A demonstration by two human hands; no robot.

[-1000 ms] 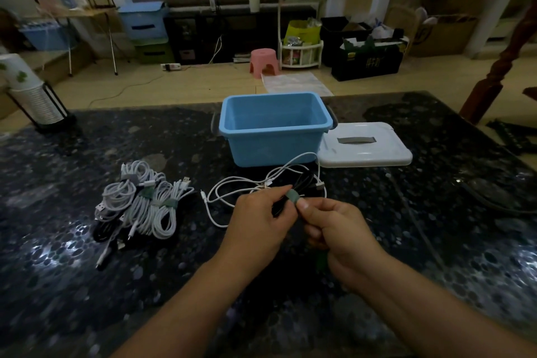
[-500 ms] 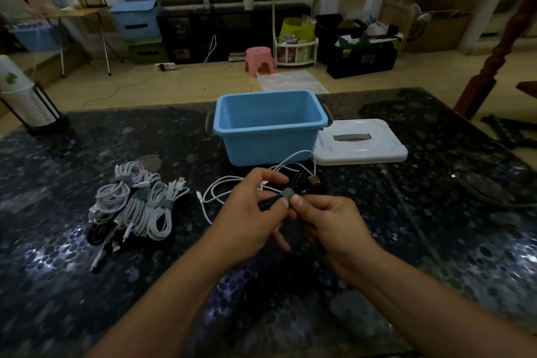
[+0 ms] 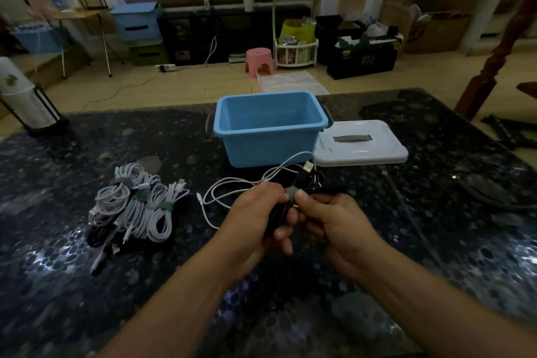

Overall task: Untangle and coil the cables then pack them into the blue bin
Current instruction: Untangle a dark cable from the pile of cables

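The left hand (image 3: 258,212) grips a black cable (image 3: 308,180) low over the table (image 3: 436,212). The right hand (image 3: 331,221) pinches the green tie (image 3: 292,193) round it. Tying looks nearly done. Next, the empty bin (image 3: 270,136).

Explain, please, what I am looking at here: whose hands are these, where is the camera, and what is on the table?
No machine is involved: a person wears a camera on the head, looking down at their own bare hands. The left hand and right hand together grip a black cable with a green tie around it. On the dark table stand an open blue bin, nothing visible inside, and beside it a white lid. A loose white cable lies just behind the hands. To the left lie coiled cables, already tied.
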